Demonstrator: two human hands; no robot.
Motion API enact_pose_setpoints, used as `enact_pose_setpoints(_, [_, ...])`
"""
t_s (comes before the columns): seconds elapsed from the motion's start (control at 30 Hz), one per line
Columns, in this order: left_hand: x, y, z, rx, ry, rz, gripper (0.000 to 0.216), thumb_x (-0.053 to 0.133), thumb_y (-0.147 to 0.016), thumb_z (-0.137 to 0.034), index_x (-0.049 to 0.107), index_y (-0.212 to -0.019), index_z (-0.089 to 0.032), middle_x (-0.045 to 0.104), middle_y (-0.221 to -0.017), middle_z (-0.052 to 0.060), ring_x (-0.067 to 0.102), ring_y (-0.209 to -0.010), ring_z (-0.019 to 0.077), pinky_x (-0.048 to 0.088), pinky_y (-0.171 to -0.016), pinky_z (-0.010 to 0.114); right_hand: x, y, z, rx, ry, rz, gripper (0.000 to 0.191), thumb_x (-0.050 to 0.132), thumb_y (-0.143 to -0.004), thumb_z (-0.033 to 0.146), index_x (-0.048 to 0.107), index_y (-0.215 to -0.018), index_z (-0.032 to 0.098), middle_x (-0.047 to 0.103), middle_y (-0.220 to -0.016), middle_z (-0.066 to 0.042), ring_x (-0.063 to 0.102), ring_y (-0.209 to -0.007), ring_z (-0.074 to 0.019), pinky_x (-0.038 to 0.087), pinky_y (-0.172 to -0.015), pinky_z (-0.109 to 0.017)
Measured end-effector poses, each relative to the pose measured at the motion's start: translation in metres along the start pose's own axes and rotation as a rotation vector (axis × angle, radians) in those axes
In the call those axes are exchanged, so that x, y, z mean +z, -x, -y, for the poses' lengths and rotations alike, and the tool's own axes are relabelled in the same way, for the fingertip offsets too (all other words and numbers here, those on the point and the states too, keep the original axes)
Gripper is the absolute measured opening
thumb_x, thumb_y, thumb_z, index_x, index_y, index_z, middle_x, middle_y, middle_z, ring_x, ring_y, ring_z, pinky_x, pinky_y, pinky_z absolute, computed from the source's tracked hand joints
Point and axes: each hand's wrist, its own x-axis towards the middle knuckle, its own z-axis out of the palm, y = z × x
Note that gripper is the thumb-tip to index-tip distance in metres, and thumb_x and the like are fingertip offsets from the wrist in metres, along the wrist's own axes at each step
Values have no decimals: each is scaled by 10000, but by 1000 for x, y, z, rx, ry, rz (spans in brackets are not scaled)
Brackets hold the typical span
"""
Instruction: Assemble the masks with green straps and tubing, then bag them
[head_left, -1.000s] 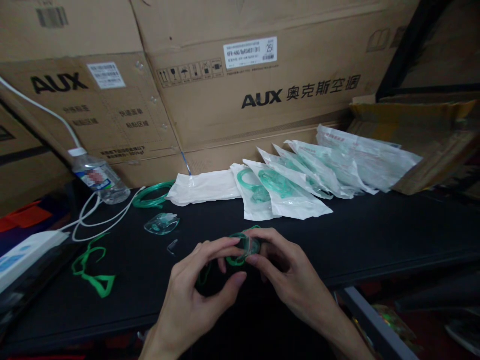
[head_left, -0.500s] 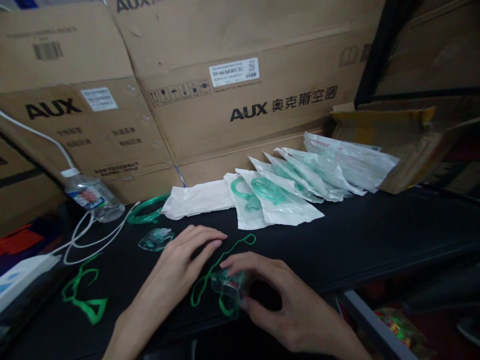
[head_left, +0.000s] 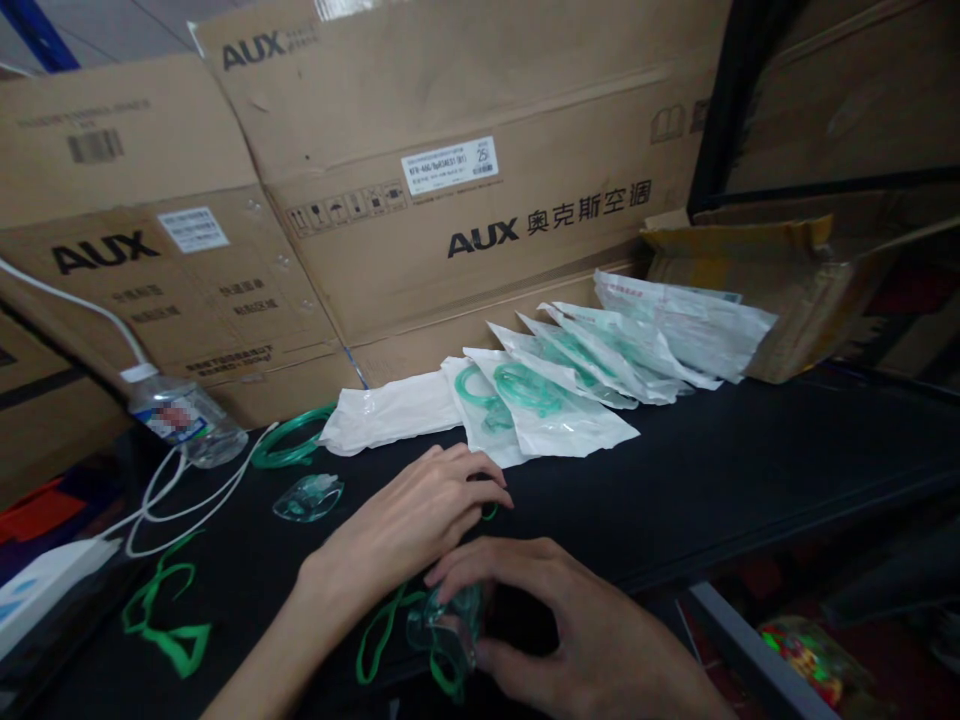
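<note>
My right hand (head_left: 559, 640) grips a clear plastic mask (head_left: 444, 620) with a green elastic strap (head_left: 379, 632) at the near edge of the black table (head_left: 750, 480). My left hand (head_left: 409, 525) reaches across just behind it, fingers curled down on the far end of the strap near the white pouches. A second clear mask (head_left: 307, 497) lies to the left of my left hand. A row of sealed white pouches (head_left: 551, 405) holding green tubing lies beyond both hands.
Large AUX cardboard boxes (head_left: 465, 200) wall the back. A water bottle (head_left: 184, 413), white cable (head_left: 176, 495) and power strip (head_left: 37, 585) sit at left. A loose green strap (head_left: 161, 620) and coiled green tubing (head_left: 289, 445) lie on the table. An open carton (head_left: 780, 270) stands at right.
My left hand has moved right and forward, closing its fingers on the strap's far end. My right hand has drawn the mask slightly nearer. The camera has tilted up a little.
</note>
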Motion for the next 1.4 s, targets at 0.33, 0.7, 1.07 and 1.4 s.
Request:
enact_pose_setpoints(0.33, [9,0,9,-21,24,46,200,573,-983,-146,714,-1094,-234,683,-1219,14,608,-1171,211,406,-1057,387,0,1,0,30,-34,28,408,706,-800,99,694,-1169,273,739,-1222,4,671,-1156,-214,497,-1062,-362])
enact_pose_setpoints(0.7, [4,21,26,-303,179,-266,126,554,-995,-228,654,-1070,-208,713,-1012,13,671,-929,180,489,-842,287,5,-4,-11,88,-454,-125,337,645,-930,200,610,-1250,302,642,-1321,-47,652,-1146,-211,513,-1022,-392])
enact_pose_setpoints(1.07, [-6,53,31,-402,174,-431,251,560,-997,-341,747,-1150,-276,759,-1126,5,696,-1032,204,481,-939,298,10,-16,-13,209,-636,-277,251,761,-879,381,632,-1070,281,584,-1357,-9,694,-978,-120,531,-934,-265])
enact_pose_setpoints(1.4, [28,56,7,-405,465,-555,200,624,-966,-354,791,-1051,-285,699,-810,-21,649,-732,126,466,-666,212,15,-15,-18,92,-451,-325,280,768,-862,228,623,-1089,308,556,-1421,4,666,-1160,-152,519,-1008,-263])
